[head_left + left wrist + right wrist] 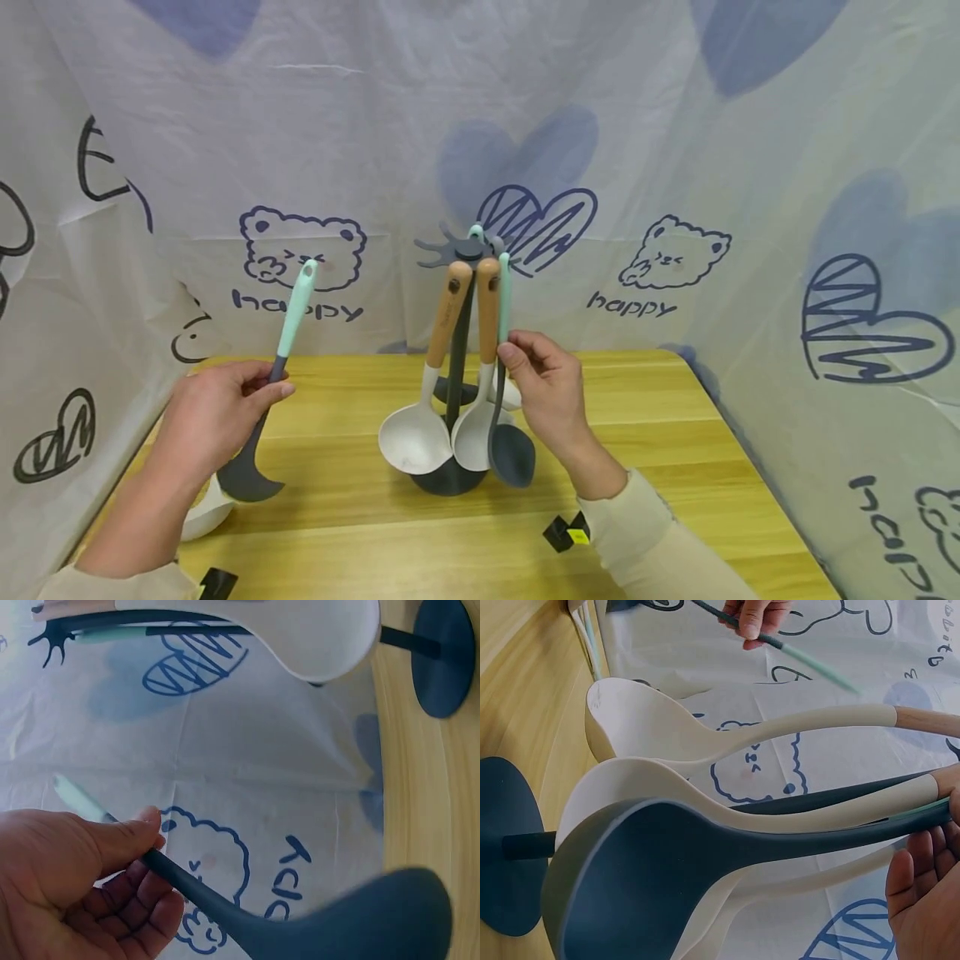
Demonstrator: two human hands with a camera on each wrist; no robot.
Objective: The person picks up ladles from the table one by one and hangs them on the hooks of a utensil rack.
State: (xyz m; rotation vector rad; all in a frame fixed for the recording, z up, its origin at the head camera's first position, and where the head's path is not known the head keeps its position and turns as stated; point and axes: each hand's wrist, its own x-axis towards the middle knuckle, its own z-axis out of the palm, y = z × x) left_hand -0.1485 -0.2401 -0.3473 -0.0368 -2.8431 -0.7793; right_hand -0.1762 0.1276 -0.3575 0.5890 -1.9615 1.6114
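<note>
My left hand point(217, 408) holds a dark grey utensil with a mint handle and a broad curved head, apparently a spatula point(251, 475), by its shaft. In the left wrist view thumb and fingers pinch that spatula point(206, 889). Right of the utensil stand point(447, 482), my right hand point(551, 387) pinches the mint handle of a dark ladle point(513, 456). Its bowl faces the right wrist camera; whether its top is hooked on the stand cannot be seen. Two white utensils with wooden handles hang beside it: a ladle point(414, 440) and a spoon-like one point(472, 437).
A white utensil point(206, 515) lies at the table's left side, partly behind the left arm. More utensils hang at the stand's back, mostly hidden, near a dark claw-like head point(435, 250). Printed cloth walls point(360, 150) enclose the wooden table point(322, 542).
</note>
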